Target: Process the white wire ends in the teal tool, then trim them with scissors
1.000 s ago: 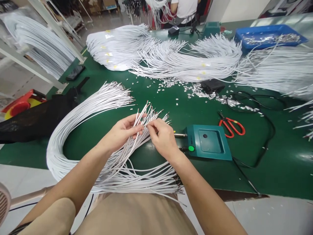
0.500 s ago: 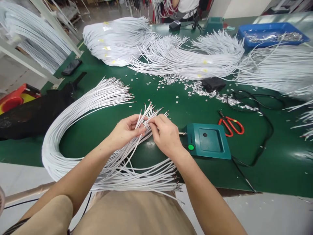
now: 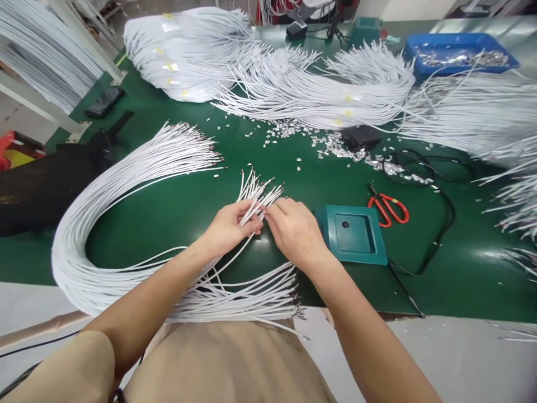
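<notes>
My left hand (image 3: pixel 235 225) is closed around several white cables (image 3: pixel 251 193) near their stripped ends, which fan out above the fingers. Close beside it, my right hand (image 3: pixel 296 230) pinches at the end of one cable; the fingertips partly hide it. The large bundle of white cables (image 3: pixel 69 254) curves in a U to the left, with one set of ends at the back and the other spread in front of my body. Just right of my right hand sits a green device (image 3: pixel 354 235) with a recessed top, its left side covered by that hand.
Red-handled cutters (image 3: pixel 388 208) lie right of the device, near a black cord (image 3: pixel 444 235). Small silvery pieces (image 3: pixel 335 144) are scattered mid-table. Further white bundles (image 3: pixel 188 56) and a blue tray (image 3: pixel 461 53) stand at the back. A black cloth-like item (image 3: pixel 50 184) lies left.
The view has shifted, so the table's things appear further left and higher. Both hands keep their hold on the cables, and fewer cables run through the left hand's grasp.
</notes>
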`<move>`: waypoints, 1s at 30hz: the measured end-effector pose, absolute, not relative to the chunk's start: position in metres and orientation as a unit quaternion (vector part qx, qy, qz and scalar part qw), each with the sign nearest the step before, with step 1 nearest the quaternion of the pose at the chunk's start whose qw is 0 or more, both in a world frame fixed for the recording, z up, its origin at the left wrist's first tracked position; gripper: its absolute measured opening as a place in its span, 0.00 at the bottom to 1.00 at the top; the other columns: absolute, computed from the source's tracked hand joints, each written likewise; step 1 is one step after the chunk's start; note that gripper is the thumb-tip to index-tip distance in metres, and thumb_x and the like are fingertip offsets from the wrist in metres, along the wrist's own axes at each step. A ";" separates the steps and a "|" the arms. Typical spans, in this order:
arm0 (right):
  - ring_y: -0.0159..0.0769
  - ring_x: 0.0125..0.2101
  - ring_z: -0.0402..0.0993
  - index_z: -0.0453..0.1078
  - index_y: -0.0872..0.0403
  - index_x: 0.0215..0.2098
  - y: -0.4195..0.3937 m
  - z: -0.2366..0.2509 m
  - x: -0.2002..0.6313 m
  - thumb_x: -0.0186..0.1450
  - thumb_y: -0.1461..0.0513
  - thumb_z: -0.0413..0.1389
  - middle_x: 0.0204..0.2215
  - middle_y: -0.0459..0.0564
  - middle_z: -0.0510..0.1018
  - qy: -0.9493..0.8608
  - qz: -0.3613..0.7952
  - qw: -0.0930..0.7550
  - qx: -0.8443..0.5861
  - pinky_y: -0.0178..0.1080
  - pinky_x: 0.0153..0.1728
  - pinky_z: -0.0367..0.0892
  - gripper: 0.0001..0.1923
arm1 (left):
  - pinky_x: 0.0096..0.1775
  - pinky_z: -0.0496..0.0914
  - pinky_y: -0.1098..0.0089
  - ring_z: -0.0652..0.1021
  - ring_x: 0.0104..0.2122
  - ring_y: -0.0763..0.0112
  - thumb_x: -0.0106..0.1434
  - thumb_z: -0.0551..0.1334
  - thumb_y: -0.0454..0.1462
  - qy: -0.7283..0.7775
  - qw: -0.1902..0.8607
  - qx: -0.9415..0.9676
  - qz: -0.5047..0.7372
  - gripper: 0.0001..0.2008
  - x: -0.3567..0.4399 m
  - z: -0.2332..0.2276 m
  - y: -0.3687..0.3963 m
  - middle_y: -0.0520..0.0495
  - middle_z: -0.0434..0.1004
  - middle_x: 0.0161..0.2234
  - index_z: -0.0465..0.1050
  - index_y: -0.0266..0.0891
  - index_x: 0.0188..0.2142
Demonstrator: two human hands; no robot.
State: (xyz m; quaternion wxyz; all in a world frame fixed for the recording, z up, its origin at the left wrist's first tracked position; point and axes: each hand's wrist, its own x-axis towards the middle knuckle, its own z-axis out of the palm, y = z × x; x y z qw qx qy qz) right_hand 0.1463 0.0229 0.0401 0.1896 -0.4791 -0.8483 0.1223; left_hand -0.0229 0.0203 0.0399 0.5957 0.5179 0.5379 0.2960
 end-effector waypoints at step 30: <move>0.52 0.60 0.54 0.64 0.58 0.56 0.004 0.039 0.186 0.69 0.61 0.44 0.57 0.60 0.67 -0.801 -0.020 0.111 -0.588 0.62 0.60 0.37 0.19 | 0.28 0.68 0.72 0.80 0.31 0.64 0.52 0.64 0.38 0.608 0.522 0.552 0.230 0.15 -0.015 0.006 0.022 0.51 0.80 0.29 0.76 0.42 0.42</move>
